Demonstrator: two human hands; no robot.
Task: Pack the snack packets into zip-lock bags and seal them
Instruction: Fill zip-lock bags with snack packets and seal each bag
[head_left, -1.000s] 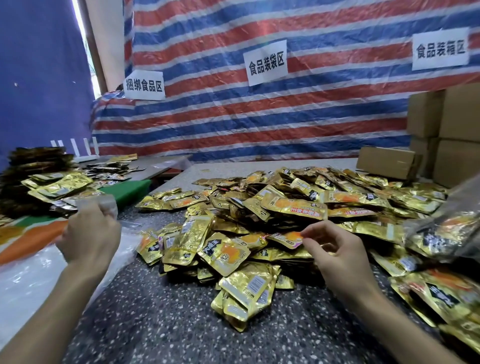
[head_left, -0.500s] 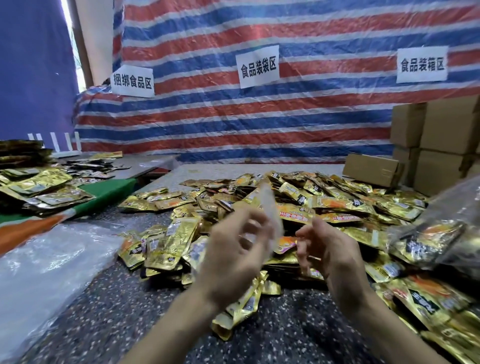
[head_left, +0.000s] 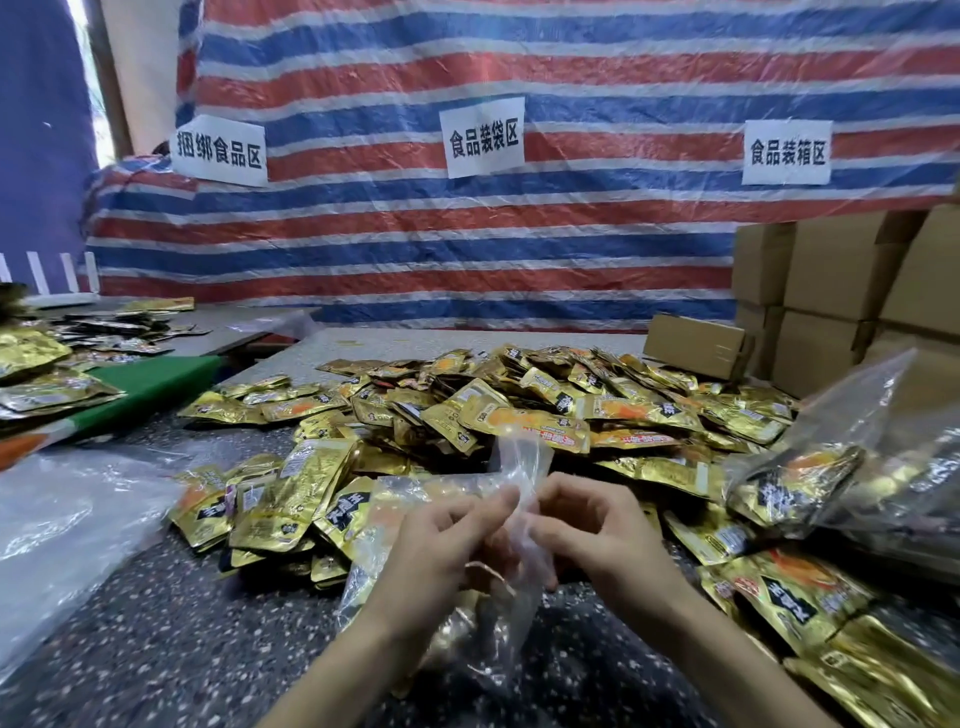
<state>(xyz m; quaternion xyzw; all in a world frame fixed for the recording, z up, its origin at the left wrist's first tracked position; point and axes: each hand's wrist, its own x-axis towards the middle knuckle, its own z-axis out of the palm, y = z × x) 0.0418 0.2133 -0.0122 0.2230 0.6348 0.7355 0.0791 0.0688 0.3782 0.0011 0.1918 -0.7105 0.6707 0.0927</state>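
First: Striped tarp (head_left: 467, 249) hangs behind your worktop (head_left: 156, 623), with three paper signs (head_left: 483, 136) pinned across it. The gold snack packets (head_left: 519, 410) lie in a loose heap right in front of you.

Second: That heap sits within easy reach for a reason, I think: you can take packets without leaning. Your hands are close together, just above its near edge.

First: Yes. Your left hand (head_left: 441, 551) and your right hand (head_left: 597, 535) both pinch the clear zip-lock bag (head_left: 521, 460), fingers curled on the film. One corner sticks up above your fingertips, and the rest hangs down between your wrists.

Second: You hold it that way, I judge, to rub the two layers apart and get the mouth open. Thin film clings to itself, so you need a pinch on each side.

First: Does it hold anything? I cannot tell for sure. Gold shows through it, but that may be packets lying behind.

Second: It looks empty to me, so filling has not yet begun for this one. A stuffed bag (head_left: 810, 483) lies to your right at the heap's edge, near the cardboard boxes (head_left: 841, 270).

First: On your left a sheet of clear plastic (head_left: 67, 519) covers the worktop, well apart from your hands.

Second: Mind the film when you pull. Too hard, and it may slip from one pinch.
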